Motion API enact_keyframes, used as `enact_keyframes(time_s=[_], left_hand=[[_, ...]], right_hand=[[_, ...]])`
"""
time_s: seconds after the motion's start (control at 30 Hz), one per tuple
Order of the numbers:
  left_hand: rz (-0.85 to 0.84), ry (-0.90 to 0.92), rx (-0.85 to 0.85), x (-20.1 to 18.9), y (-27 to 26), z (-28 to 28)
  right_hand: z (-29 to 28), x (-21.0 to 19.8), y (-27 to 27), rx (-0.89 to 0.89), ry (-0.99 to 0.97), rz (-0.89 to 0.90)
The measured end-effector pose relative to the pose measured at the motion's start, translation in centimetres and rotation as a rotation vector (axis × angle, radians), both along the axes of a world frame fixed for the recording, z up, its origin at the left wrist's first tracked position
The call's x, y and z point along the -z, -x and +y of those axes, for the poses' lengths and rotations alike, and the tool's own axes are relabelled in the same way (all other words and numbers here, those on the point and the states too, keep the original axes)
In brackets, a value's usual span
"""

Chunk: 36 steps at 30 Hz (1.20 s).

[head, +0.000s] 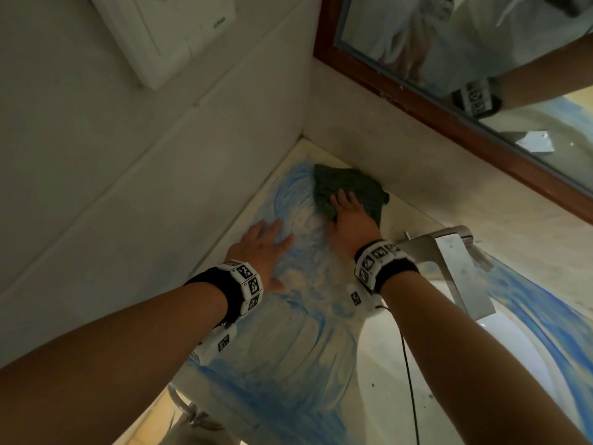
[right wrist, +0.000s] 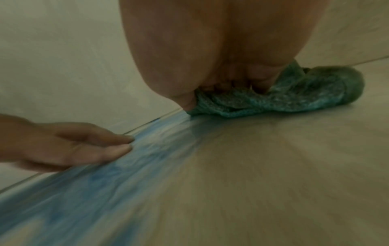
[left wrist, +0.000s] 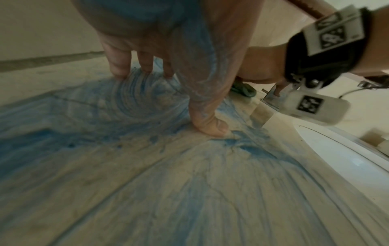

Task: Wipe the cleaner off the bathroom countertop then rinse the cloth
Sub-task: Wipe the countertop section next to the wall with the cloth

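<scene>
A dark green cloth (head: 346, 184) lies bunched in the far corner of the beige countertop (head: 407, 216). My right hand (head: 349, 220) presses down on it, and in the right wrist view the fingers (right wrist: 227, 79) curl into the cloth (right wrist: 294, 96). Blue cleaner (head: 298, 348) is smeared in swirls over the counter's left part. My left hand (head: 266, 248) rests flat on that smear, left of the cloth, fingers spread. Its thumb (left wrist: 210, 128) and fingertips touch the wet blue film (left wrist: 105, 108). The strip behind the cloth (right wrist: 273, 166) looks bare of blue.
A metal faucet (head: 449, 252) stands just right of my right wrist, over the white sink (head: 519, 348). More blue streaks run along the counter beyond the faucet. Walls close the corner at left and back; a wood-framed mirror (head: 481, 59) and a switch plate (head: 167, 33) hang above.
</scene>
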<state>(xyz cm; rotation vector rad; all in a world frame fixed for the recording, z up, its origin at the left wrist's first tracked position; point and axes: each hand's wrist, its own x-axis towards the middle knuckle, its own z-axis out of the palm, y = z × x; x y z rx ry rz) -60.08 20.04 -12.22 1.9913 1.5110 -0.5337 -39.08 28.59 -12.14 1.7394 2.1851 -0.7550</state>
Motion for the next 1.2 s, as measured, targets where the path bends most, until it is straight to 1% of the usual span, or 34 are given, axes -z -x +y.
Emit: enact_keyframes(time_s=[0.2,0.33,0.43,0.57,0.67,0.77,0.9,1.0,1.1,1.2], left_hand=[[0.017,-0.012,0.022,0.2,0.1,0.1],[0.017,0.000,0.022,0.2,0.2,0.0],[0.015,-0.006,0.020,0.3,0.3,0.1],[0.007,-0.018,0.011,0.2,0.3,0.1],[-0.003,-0.018,0.009,0.3,0.4,0.1],[-0.001,-0.020,0.007,0.6,0.5,0.1],[0.002,-0.026,0.004,0.7,0.5,0.1],[0.003,-0.030,0.011,0.5,0.6,0.2],[0.000,-0.033,0.020,0.2,0.5,0.1],[-0.001,-0.039,0.037,-0.1,0.5,0.1]], right_hand=[[6.0,0.0,4.0,-0.060,-0.037,-0.029],[7.4,-0.2,4.9,-0.084,-0.036,-0.032],[6.4,-0.1,4.1,-0.089,-0.047,-0.001],[2.5,0.6,1.6,-0.087,-0.037,0.051],[-0.5,1.0,-0.3,-0.081,-0.017,0.043],[-1.1,1.1,-0.6,-0.066,-0.019,0.028],[1.5,0.4,1.0,-0.089,-0.005,0.000],[4.9,0.3,3.3,-0.093,-0.040,0.011],[8.0,0.6,5.8,-0.090,-0.061,-0.019],[9.2,0.8,6.9,-0.096,-0.070,-0.041]])
